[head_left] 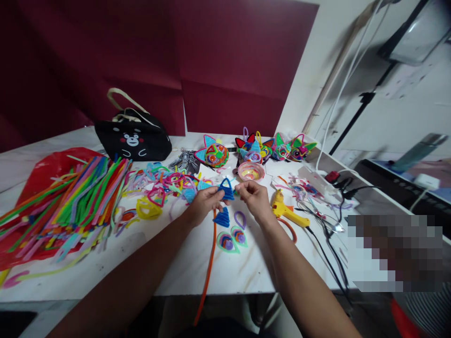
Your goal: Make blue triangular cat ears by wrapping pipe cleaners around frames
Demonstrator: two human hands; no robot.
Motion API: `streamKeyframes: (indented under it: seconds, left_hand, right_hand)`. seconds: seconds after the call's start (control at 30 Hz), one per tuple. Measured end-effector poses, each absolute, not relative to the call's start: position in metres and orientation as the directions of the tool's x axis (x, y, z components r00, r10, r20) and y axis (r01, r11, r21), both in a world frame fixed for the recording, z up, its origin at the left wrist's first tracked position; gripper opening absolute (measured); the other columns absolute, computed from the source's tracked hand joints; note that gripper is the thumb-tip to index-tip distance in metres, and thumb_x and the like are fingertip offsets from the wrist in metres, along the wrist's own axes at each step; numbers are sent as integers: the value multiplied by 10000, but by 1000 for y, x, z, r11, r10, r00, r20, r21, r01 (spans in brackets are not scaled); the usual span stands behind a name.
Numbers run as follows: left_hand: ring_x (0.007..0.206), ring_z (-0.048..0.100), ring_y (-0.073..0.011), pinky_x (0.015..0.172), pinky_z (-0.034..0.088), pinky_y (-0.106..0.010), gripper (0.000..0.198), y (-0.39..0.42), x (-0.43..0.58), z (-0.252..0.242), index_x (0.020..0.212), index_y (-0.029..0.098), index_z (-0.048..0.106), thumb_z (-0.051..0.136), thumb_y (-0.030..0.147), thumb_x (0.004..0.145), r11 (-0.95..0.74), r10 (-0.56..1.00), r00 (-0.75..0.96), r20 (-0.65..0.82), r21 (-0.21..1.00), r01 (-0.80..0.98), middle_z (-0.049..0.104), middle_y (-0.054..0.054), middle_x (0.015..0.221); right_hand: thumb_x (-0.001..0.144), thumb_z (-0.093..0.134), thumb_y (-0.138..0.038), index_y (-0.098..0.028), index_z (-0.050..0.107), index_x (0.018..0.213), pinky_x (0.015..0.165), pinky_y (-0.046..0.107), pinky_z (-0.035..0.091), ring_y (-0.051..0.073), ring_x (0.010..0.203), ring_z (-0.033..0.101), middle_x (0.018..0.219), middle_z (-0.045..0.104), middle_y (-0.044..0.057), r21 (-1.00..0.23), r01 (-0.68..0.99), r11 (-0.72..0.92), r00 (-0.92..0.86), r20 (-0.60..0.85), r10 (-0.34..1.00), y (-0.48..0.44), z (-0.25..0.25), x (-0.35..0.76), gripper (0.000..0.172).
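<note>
A dark red backdrop [229,61] fills the far side of my view, and in front of it spreads my white table [246,277]. On my left a red plastic bag [38,180] lies flat beneath a thick heap of fuzzy sticks [84,197] in many colours. Behind that heap sits a black handbag [134,143] with a bear's face. A tangle of bent, colourful scraps [169,180] runs from the heap toward my left hand. Along the back stand several bright animal heads [215,155] with pointed ears, and just before them a pink bowl [243,177]. The yellow glue gun [291,213] lies beside my right wrist, its cord trailing toward the near edge. My left hand [206,204] has its fingers pinched on a blue triangle [228,192], raised over the table's middle, the lower part filled and the tip an open outline. My right hand [254,199] is just beside it, fingertips drawn together; I cannot tell whether they grip anything. An orange strip [210,265] hangs over the near edge. Below my hands lie a second blue piece [221,218], two layered teardrops [227,241] and a small purple loop [244,217].
</note>
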State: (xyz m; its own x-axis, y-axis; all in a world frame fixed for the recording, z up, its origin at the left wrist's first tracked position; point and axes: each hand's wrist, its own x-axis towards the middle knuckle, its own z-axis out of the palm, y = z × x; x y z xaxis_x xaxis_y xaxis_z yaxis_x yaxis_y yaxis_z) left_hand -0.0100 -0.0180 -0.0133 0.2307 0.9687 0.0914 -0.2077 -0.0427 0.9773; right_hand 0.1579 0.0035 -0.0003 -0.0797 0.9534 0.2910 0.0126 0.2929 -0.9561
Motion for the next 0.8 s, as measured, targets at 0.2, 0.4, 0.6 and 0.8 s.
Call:
streamKeyframes:
  seconds: [0.2,0.4,0.6,0.8]
  left_hand:
    - [628,623,-120,529,441,-202,248,-11,-11,-12,753,129,541,694,319,711,-36,999,-8,36,917,-397,661,-54,726]
    - [530,617,-121,476,443,-202,413,-10,-13,-11,1115,165,499,628,264,735,-118,991,-98,96,964,-240,657,-7,660]
    - [512,615,-129,434,440,-203,318,-16,-7,-7,1008,129,586,583,305,744,-102,995,-31,100,992,-77,639,-22,645]
    - [451,570,-110,390,404,-191,296,-22,-2,-5,695,117,607,588,406,759,-105,994,28,103,991,86,622,-33,585]
  right_hand:
    - [713,651,-442,-169,606,713,453,228,361,101,478,474,550,550,-22,-938,11,345,-96,343,935,-1,4,155,277]
    - [716,646,-463,-181,603,738,436,230,385,114,478,517,572,581,-10,-947,-18,321,-24,321,947,-3,7,155,286]
    - [755,617,-419,-188,610,751,500,240,423,125,522,546,604,600,1,-912,86,402,43,406,913,-7,7,154,231]
    - [790,584,-367,-198,627,763,586,266,456,141,575,572,659,628,17,-841,224,493,57,516,855,-10,5,152,177]
